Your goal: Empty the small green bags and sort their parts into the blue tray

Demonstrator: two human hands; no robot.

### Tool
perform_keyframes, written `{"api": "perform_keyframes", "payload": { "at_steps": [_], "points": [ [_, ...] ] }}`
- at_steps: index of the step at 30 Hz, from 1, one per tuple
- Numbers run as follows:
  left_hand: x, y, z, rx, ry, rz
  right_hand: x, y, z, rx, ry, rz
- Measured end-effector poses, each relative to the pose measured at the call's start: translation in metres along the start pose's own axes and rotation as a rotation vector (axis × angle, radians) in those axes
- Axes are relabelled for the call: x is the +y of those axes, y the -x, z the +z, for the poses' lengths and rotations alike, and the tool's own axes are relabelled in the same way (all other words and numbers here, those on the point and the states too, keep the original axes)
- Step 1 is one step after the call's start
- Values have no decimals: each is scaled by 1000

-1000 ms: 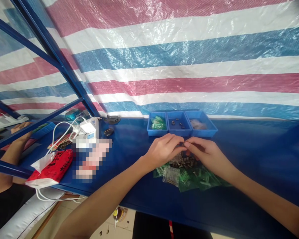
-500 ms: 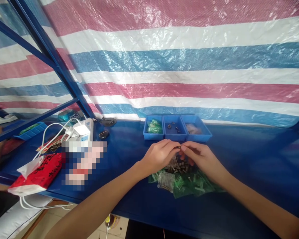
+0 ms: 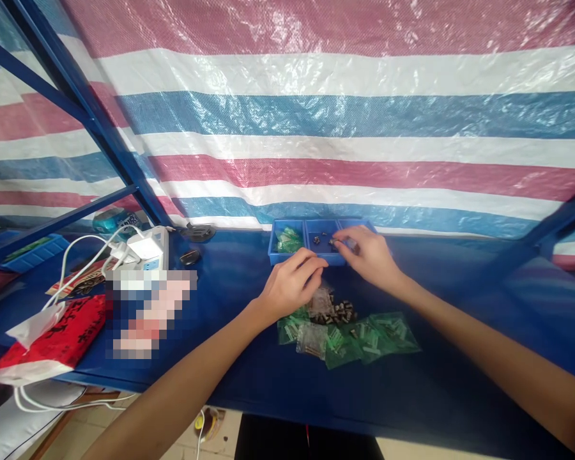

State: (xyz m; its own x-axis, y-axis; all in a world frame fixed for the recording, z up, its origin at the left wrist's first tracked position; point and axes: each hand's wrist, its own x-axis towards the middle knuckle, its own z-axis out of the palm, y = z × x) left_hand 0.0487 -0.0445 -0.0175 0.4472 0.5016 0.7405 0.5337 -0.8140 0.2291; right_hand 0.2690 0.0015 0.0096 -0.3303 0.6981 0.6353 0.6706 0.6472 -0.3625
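Observation:
My right hand reaches over the blue three-compartment tray, its fingertips pinched at the middle compartment, which holds a few small dark parts. Whether a part sits between the fingertips is too small to tell. My left hand rests curled on the blue table just in front of the tray, above a pile of small dark metal parts and clear and green plastic bags. The tray's left compartment holds green bags; the right one is hidden by my hand.
A white power strip with plugs and cables stands at the left, beside a red tissue pack and a blurred patch. A blue metal frame rises at the left. The striped tarp backs the table.
My right hand has moved away from my left hand, up to the tray's middle compartment. My left hand has stayed near the pile. The view has shifted slightly.

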Motion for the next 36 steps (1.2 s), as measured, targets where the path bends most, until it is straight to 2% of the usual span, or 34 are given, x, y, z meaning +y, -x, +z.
{"api": "perform_keyframes", "payload": {
  "at_steps": [2,4,6,9,12,17,23,26,30,33,36],
  "points": [
    [-3,0,-1,-31,-31,-3,1,-6,4,6,48,-48],
    [-5,-1,-2,-44,-42,-14,-6,1,4,-4,48,-67],
    [-4,-3,-2,-49,-39,-31,-17,20,1,-77,13,-105],
    [-1,-3,-2,-95,-43,-30,-32,53,-5,-255,15,-142],
    [1,-1,-1,-181,-71,-11,-39,71,-5,-323,38,-176],
    [-4,-1,-5,-298,-112,-37,-36,70,-3,-334,-3,-211],
    [-12,-12,-24,-418,-188,-122,-30,74,-2,-375,14,-210],
    [-19,-15,-32,-509,-97,-197,-30,75,-1,-387,25,-205],
    [-28,-15,-37,-702,125,-341,-29,74,-1,-345,9,-196],
    [-30,-16,-43,-710,228,-377,-29,74,-2,-297,-23,-213],
    [-29,-19,-51,-747,268,-385,-32,72,-5,-313,-38,-267]
  ]
}}
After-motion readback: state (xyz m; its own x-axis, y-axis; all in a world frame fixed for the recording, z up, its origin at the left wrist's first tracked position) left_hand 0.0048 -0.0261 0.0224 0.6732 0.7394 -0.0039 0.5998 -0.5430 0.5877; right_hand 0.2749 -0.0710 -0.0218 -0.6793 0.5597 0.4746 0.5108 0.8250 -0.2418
